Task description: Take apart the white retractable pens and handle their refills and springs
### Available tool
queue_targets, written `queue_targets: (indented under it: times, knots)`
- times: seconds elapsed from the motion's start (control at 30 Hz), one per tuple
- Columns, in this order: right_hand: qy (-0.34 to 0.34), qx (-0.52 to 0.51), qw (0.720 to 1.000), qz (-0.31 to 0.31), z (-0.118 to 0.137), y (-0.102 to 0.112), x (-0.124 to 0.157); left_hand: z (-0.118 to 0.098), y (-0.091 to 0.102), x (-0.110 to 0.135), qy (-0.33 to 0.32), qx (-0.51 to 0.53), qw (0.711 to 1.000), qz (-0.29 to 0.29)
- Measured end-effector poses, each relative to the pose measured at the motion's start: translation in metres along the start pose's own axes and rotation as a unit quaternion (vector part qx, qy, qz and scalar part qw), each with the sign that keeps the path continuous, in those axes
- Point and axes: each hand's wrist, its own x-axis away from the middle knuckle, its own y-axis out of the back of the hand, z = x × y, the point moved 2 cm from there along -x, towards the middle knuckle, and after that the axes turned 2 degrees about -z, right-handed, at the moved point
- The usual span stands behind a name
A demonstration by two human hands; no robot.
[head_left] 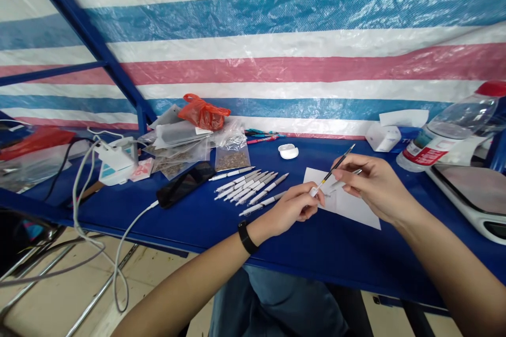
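Left hand (292,208): fingers closed around the white end of a slim black-and-yellow pen (330,172)
Right hand (375,187): fingertips clamped on that pen's black barrel, a white pen (350,175) just beneath
Pen's place: above a white paper sheet (356,205)
Beside: row of white pens (249,187) on a blue table (316,253)

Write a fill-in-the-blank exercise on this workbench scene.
The left hand and right hand hold a slim black pen above a white sheet of ____. A black ____ circles the left wrist. Loose white pens lie on a ____ table. The plastic bottle has a ____ cap.

Missing words: paper; wristband; blue; red.
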Motion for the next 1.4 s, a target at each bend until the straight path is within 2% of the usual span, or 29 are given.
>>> queue_targets:
  times: [0.13,0.33,0.43,0.5,0.6,0.73,0.8,1.0,1.23,1.4]
  knots:
    - [0.004,0.018,1.0,-0.003,0.006,0.001,0.0,-0.002,-0.001,0.001,0.003,0.0,1.0,0.003]
    - [0.033,0.07,0.995,0.059,0.002,-0.004,0.002,0.0,0.001,-0.002,0.015,0.001,1.0,0.011]
    - [0.017,0.078,0.994,0.076,-0.003,-0.003,0.0,0.0,0.006,-0.013,0.042,0.01,0.998,0.046]
    - [0.007,0.069,0.996,0.054,-0.006,0.0,-0.003,-0.001,0.011,-0.02,0.058,0.007,0.996,0.068]
    - [-0.004,0.027,0.999,0.02,-0.009,0.007,-0.007,-0.002,0.018,-0.026,0.055,0.012,0.996,0.065]
    - [-0.023,-0.064,0.998,-0.011,-0.01,0.012,-0.009,-0.002,0.021,-0.02,0.031,0.017,0.998,0.058]
    - [-0.007,-0.088,0.995,-0.04,-0.01,0.013,-0.01,-0.002,0.021,-0.016,0.03,0.003,0.998,0.05]
    - [0.075,-0.073,0.991,-0.088,-0.008,0.016,-0.01,-0.005,0.018,-0.012,0.042,-0.043,0.998,0.035]
    - [0.092,-0.083,0.988,-0.096,0.002,0.008,-0.001,-0.007,0.018,-0.011,0.021,-0.053,0.996,0.067]
    - [0.126,-0.053,0.984,-0.118,0.003,0.009,-0.002,-0.007,0.018,-0.011,0.036,-0.06,0.996,0.055]
